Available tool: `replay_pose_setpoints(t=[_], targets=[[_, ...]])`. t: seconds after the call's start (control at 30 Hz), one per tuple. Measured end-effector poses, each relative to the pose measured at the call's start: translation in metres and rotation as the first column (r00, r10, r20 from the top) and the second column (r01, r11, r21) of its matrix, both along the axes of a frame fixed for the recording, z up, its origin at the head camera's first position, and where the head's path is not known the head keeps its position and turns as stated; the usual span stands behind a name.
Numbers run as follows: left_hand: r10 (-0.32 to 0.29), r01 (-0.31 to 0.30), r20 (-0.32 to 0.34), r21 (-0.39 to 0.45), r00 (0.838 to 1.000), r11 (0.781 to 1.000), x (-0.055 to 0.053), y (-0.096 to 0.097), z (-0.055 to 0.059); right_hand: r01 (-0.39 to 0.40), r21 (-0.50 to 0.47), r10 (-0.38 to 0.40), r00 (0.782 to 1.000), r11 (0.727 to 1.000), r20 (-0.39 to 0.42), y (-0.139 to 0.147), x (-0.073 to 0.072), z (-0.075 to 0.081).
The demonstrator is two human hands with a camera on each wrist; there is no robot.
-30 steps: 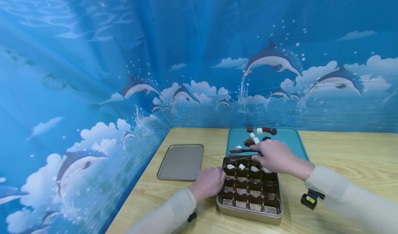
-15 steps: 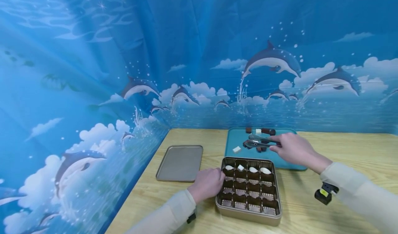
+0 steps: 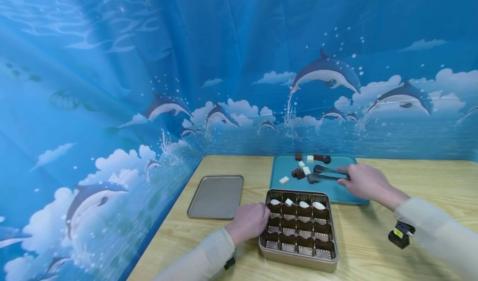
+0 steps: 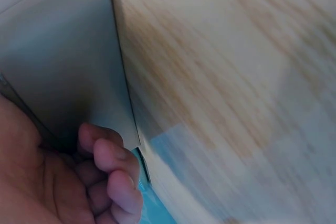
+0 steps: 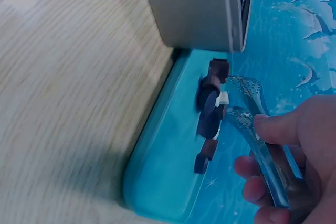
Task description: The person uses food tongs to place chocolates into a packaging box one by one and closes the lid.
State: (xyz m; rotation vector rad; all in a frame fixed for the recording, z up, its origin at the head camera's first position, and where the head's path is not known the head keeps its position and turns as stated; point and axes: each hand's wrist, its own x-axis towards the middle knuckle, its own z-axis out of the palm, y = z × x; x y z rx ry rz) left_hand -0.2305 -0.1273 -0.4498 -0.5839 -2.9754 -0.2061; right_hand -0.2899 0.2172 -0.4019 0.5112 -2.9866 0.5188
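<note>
My right hand [image 3: 367, 183] grips metal tongs [image 5: 269, 166] over the teal tray [image 3: 337, 196]. The tongs' ends are spread apart, beside dark chocolates [image 5: 209, 98] on the tray. Brown and white pieces, among them a white cube [image 3: 284, 180], lie scattered there. At the left rim of a bronze-coloured tin [image 3: 298, 259], my left hand [image 3: 248, 221] holds on with curled fingers; its thumb is hidden in the left wrist view. Inside the tin a dark brown divided insert [image 3: 304, 223] carries white pieces in its far row of compartments, one piece per compartment.
A flat metal lid [image 3: 216, 196] lies on the wooden table [image 3: 429, 189] left of the tin. Behind the table hangs a blue curtain [image 3: 239, 65] printed with dolphins. The tin stands in front of the tray, close to its near edge.
My right hand has moved the tongs from above the tin's far row back and right, over the tray's chocolates. The left hand stays at the tin's rim.
</note>
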Motion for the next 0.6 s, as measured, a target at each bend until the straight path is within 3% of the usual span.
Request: replay_pose_setpoints(t=[0.6], targets=[[-0.008, 0.009, -0.005, 0.010, 1.000, 1.000, -0.001, 0.000, -0.002, -0.013, 0.022, 0.012, 0.999, 1.000, 0.034, 0.005, -0.010, -0.015]])
